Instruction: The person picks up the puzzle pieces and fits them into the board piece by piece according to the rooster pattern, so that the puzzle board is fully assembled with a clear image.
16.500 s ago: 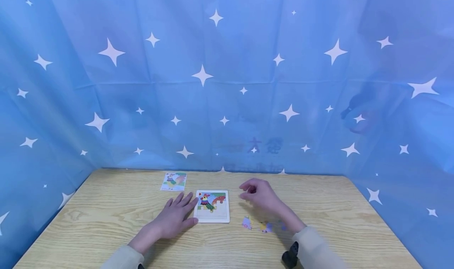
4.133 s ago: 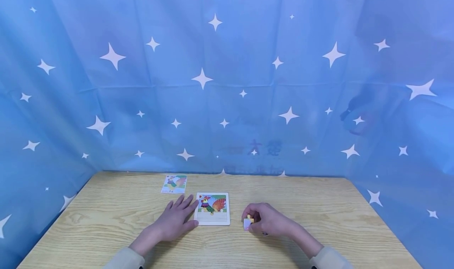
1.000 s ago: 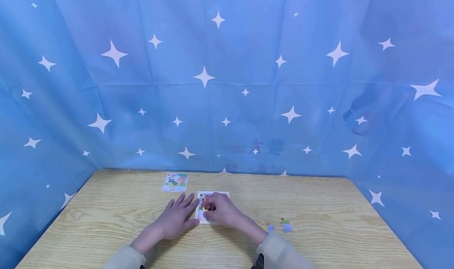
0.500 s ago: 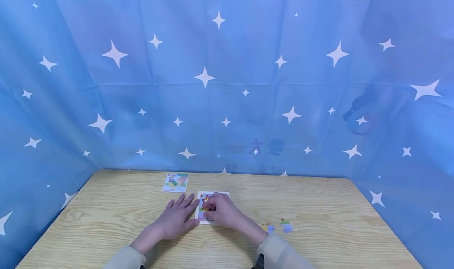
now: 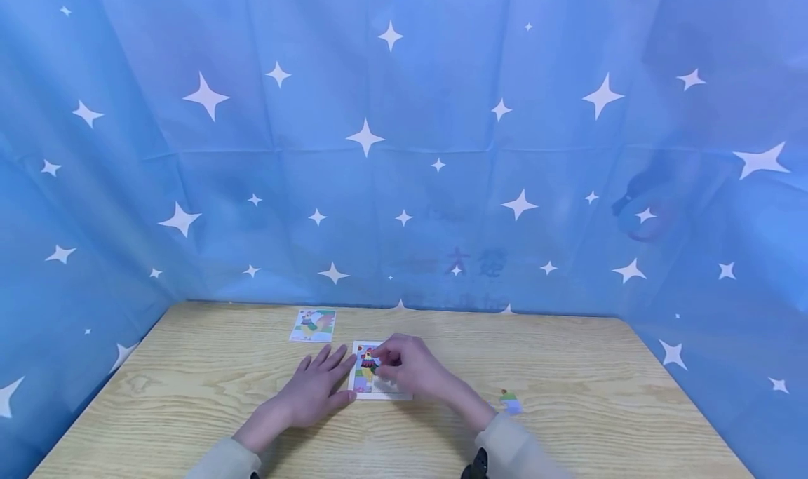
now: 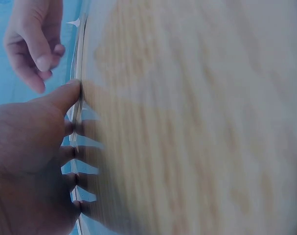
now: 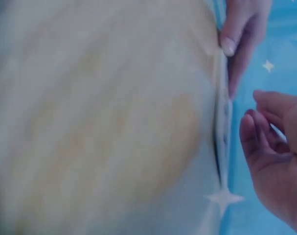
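Note:
A white-rimmed puzzle tray lies flat mid-table, with a rooster picture partly assembled in it. My left hand rests flat with fingers spread, the thumb and index finger touching the tray's left edge. Over the tray's right side is my right hand, hiding much of the picture. In the right wrist view that hand has loosely bent fingers apart from the thumb, with no piece visible between them; it hovers above the tabletop. To the right lies a loose jigsaw piece, green and lilac.
A rooster picture card lies behind the left hand near the table's back edge. A sliver of another loose piece shows beside the right forearm. A blue curtain with white stars hangs behind the wooden table.
Earlier my right hand carried a piece from the right to the tray and pressed at its lower left. Now it has lifted away rightward, uncovering a filled lower-left corner. The left hand stayed still.

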Demonstrator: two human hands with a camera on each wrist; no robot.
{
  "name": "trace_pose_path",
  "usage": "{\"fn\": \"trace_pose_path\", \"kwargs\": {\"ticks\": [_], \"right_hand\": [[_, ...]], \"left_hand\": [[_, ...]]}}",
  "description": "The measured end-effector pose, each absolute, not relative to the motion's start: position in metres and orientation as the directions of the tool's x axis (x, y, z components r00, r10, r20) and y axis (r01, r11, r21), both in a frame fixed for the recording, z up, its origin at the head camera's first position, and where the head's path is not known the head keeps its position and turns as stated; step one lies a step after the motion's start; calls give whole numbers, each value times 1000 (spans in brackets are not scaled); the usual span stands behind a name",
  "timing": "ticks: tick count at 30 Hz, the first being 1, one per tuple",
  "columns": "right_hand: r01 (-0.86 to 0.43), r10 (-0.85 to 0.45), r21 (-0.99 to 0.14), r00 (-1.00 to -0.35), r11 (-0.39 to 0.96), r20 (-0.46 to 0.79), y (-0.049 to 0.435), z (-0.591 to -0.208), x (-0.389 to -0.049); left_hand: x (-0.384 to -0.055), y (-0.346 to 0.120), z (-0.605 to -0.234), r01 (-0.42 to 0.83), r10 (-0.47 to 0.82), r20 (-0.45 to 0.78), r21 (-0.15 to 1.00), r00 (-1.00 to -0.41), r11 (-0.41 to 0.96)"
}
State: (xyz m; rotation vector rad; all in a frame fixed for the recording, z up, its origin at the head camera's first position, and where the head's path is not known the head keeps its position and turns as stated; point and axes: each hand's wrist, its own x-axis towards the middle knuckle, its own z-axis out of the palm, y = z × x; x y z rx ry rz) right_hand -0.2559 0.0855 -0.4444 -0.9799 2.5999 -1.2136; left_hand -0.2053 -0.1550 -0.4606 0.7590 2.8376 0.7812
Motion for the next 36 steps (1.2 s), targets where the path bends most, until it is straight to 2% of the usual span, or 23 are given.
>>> {"fn": "trace_pose_path", "kwargs": {"ticks": [10, 20, 25, 36], "right_hand": [[-490, -558, -693, -816, 529, 151, 144, -430, -256], [-418, -507, -722, -855, 550, 109, 195, -427, -249], [-426, -530, -738, -841, 524, 109, 213, -428, -243], [-372, -563, -772, -826, 515, 23, 238, -435, -232]], "left_hand": [[-206, -155, -463, 434, 496, 18, 514, -868, 740], [-210, -156, -470, 425, 482, 24, 509, -876, 748], [-207, -155, -464, 428, 490, 19, 517, -872, 742], [-205, -153, -459, 410, 479, 0, 516, -878, 752]]}}
